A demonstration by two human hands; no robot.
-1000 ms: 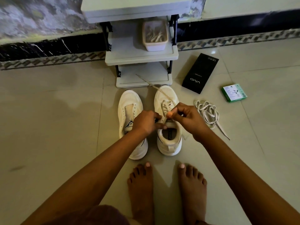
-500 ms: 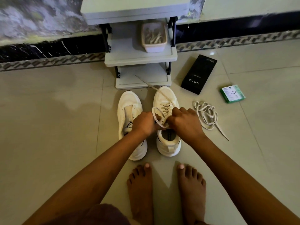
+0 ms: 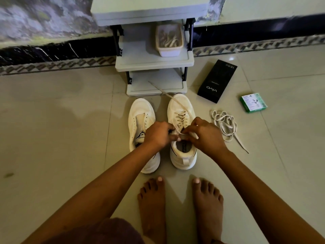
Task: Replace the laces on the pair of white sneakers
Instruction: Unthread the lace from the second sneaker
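Two white sneakers stand side by side on the tiled floor, directly in front of the grey shelf unit, long axes parallel, toes toward the shelf unit, heels toward the person's bare feet. Left sneaker: eyelets bare, tongue exposed. Right sneaker: cream lace crossed through the forward eyelets; one free end runs from the toe diagonally onto the bottom shelf of the unit. Both hands meet over the right sneaker's upper eyelets, just ahead of its opening. Left hand: fingers curled, pinching the lace at the tongue. Right hand: fingers curled, pinching the same lace from the other side; fingertips of the two hands nearly touch. A loose lace bundle lies on the floor just beside the right sneaker, on the side away from the left sneaker. Beyond it, further from the shelf unit: a black Vivo box and a small green box. A white tub with laces inside sits on the unit's middle shelf.
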